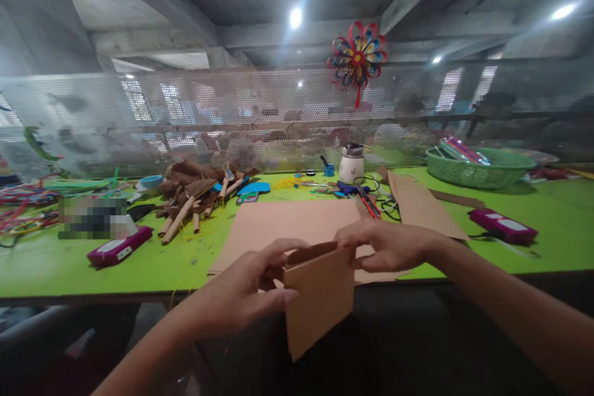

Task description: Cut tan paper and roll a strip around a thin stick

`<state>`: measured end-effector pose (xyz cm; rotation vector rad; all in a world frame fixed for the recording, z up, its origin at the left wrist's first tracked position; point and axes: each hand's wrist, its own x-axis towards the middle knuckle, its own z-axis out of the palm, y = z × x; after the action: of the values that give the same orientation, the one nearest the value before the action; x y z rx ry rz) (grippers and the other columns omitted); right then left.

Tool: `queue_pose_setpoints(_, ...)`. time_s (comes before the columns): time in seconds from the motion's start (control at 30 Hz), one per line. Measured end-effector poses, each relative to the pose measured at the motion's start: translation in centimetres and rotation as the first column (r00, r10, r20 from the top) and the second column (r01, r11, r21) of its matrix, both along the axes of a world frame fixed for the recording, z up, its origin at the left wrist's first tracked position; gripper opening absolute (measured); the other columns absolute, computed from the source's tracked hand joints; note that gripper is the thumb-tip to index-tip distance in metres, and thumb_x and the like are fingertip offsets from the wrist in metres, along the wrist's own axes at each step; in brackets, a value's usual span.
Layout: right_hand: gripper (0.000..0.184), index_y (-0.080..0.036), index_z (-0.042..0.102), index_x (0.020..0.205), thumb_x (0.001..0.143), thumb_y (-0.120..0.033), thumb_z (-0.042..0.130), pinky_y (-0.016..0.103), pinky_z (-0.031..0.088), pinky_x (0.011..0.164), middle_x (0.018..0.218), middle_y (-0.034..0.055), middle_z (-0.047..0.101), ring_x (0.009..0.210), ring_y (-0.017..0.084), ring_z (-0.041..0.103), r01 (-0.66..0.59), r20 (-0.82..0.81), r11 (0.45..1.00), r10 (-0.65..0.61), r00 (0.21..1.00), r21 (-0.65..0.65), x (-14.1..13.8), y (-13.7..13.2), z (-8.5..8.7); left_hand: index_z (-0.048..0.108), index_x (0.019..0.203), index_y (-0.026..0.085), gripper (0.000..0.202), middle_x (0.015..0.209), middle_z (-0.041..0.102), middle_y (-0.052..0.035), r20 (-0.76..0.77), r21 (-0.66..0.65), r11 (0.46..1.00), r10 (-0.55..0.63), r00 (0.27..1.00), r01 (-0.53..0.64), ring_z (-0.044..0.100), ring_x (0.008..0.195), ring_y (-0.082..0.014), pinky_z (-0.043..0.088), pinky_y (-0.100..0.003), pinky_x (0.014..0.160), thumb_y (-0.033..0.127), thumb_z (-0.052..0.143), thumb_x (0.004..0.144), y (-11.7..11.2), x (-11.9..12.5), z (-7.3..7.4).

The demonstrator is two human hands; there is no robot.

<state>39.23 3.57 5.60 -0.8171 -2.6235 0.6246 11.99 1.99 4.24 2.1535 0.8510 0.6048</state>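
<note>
A folded piece of brown cardboard point(320, 297) hangs upright in front of the table edge, held between both hands. My left hand point(250, 281) grips its left side, thumb on the front face and fingers behind. At the upper right corner, my right hand point(378, 244) pinches the cardboard's top edge. The top stands slightly apart, so a second layer shows behind the front panel. Behind the hands, a large flat brown sheet point(278, 223) lies on the green table point(185, 272). A red and black cutter point(369, 201) rests past my right hand.
Brown paper rolls and scraps point(190, 198) pile up at left, near a purple box point(120, 247). Toward the right are more cardboard point(422, 204), another purple box point(503, 226) and a green basket point(480, 170). A white jug point(351, 166) stands by the perforated screen point(223, 111).
</note>
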Motion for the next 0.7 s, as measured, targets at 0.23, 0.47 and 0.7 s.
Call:
queue_pose_setpoints(0.23,0.061,-0.024,0.043,0.133,0.076,-0.005,0.056,0.032,0.046,0.091,0.122,0.0061,0.055,0.11,0.017,0.053,0.018,-0.246,0.998,-0.033,0.969,-0.064,0.1,0.0,-1.3,0.058,0.087,0.019,0.013,0.075,0.06,0.0006,-0.039,0.089,0.99,0.112,0.993,-0.108,0.056,0.066,-0.0116,0.042,-0.017,0.057,0.031,0.056,0.083,-0.5,0.3,-2.8)
queue_pose_setpoints(0.47,0.063,-0.025,0.039,0.135,0.078,-0.011,0.062,0.038,0.045,0.096,0.127,0.0087,0.051,0.11,0.018,0.053,0.079,-0.512,0.976,-0.173,0.842,-0.201,1.0,-1.3,-4.5,0.055,0.077,0.021,0.013,0.071,0.063,-0.0007,-0.079,0.369,0.92,0.169,0.982,-0.129,0.057,0.063,-0.0134,0.041,-0.019,0.058,0.033,0.057,0.082,-1.6,0.5,-5.4)
queue_pose_setpoints(0.7,0.065,-0.028,0.035,0.136,0.079,-0.016,0.063,0.041,0.047,0.092,0.119,0.0081,0.054,0.104,0.019,0.056,0.169,-0.642,0.945,-0.315,0.699,-0.28,0.8,-2.9,-6.9,0.06,0.081,0.023,0.009,0.075,0.067,-0.0008,-0.001,0.357,0.916,0.199,0.98,-0.185,0.06,0.066,-0.0148,0.044,-0.018,0.059,0.032,0.062,0.079,-1.9,1.0,-5.8)
